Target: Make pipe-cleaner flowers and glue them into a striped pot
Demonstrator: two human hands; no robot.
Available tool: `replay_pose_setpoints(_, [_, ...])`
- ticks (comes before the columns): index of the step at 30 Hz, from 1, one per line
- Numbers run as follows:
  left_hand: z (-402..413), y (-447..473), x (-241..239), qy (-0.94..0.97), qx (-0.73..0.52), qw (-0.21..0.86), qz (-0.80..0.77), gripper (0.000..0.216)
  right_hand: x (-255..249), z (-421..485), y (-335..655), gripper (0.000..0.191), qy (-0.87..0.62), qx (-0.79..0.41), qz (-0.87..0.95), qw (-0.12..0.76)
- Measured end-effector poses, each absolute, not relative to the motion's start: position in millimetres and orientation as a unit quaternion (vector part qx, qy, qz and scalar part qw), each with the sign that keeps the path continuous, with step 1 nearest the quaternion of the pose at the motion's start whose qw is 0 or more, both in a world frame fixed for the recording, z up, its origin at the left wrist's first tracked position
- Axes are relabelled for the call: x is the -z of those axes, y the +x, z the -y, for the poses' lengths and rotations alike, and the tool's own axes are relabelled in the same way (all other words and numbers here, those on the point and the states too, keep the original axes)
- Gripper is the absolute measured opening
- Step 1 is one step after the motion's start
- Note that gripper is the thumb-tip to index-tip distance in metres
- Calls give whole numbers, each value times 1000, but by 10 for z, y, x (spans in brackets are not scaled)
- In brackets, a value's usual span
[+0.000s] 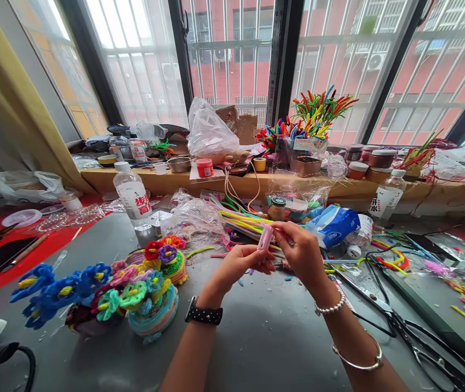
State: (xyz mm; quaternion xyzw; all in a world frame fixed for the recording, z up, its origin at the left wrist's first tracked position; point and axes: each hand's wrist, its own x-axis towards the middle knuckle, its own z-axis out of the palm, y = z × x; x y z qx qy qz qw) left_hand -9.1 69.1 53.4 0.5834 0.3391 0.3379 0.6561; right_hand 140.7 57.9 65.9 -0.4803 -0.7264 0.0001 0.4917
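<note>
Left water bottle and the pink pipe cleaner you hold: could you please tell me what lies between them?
In the head view, a crumpled clear plastic bag lies between that water bottle and the pink pipe cleaner.

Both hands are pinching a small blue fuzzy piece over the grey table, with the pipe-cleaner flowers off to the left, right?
Not quite: the fuzzy piece is pink, not blue. The head view shows the left hand and right hand pinching a small pink fuzzy piece over the grey table, with the pipe-cleaner flowers off to the left.

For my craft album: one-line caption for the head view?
Left hand and right hand pinch a pale pink pipe-cleaner piece over a grey table.
</note>
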Motion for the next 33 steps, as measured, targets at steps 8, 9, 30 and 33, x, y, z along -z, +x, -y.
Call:
replay_pose_setpoints(8, [-796,-114,-436,656,-345,518,-426,46,-686,-612,1506,18,-491,6,700,518])
replay_pose_setpoints(9, [-811,-124,-422,667,-358,470,-454,49,-686,-619,1521,18,-488,2,703,518])
replay_pose_setpoints(30, [-723,29,-457,588,-530,479,-380,27,-583,-543,1245,20,-462,55,779,420])
replay_pose_setpoints(33, [-717,43,-443,590,-532,475,-380,25,-583,-535,1216,20,-473,53,769,428])
